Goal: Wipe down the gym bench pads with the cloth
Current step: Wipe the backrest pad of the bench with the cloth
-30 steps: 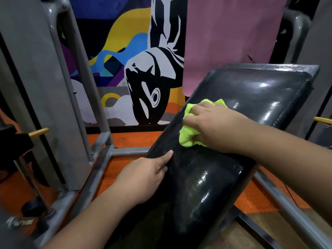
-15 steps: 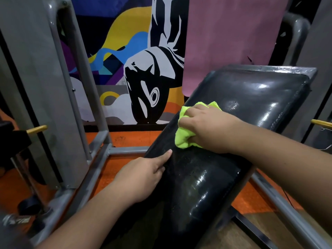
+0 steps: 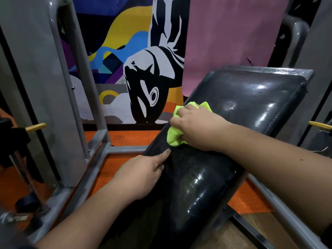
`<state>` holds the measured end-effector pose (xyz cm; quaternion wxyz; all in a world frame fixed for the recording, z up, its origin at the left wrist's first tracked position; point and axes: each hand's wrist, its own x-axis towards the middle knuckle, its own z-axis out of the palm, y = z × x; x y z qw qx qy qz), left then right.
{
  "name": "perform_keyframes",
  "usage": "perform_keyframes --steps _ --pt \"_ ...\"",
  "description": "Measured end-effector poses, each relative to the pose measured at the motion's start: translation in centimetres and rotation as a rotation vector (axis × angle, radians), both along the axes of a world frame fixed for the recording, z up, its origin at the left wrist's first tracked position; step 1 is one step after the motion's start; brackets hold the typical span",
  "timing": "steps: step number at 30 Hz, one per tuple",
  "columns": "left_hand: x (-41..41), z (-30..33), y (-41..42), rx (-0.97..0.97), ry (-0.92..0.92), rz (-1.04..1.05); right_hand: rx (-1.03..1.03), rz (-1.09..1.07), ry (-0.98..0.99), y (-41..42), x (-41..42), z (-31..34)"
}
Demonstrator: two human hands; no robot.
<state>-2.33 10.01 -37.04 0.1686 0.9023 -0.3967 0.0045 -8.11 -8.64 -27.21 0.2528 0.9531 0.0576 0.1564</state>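
glossy black pad [image 3: 233, 112] (tilted), bunched neon cloth [image 3: 173, 137]

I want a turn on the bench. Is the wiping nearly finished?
Not quite. The black pad shines wet near you, so that part looks wiped. The right hand is rubbing the green cloth along the pad's left side, while the left hand steadies its edge. The top end beyond the cloth is probably next.

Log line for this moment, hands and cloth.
step: wiping | right hand: grips cloth on bench pad left edge | left hand: steadies pad edge, index finger straight
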Motion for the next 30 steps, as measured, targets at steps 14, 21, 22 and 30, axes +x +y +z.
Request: perform_keyframes --steps 14,21,22,30 --pt "-0.3 0.0 -0.1 -0.012 0.006 0.011 0.000 -0.072 -0.012 0.2 1.1 0.7" --pt "-0.4 0.0 0.1 -0.029 0.032 -0.005 0.064 -0.071 0.013 -0.7 1.1 1.9" --pt "-0.4 0.0 0.1 -0.033 0.030 -0.002 0.042 -0.074 -0.007 -0.4 1.4 1.6" --pt "-0.6 0.1 0.0 -0.025 0.009 0.000 0.032 -0.088 0.048 0.1 2.0 1.9"
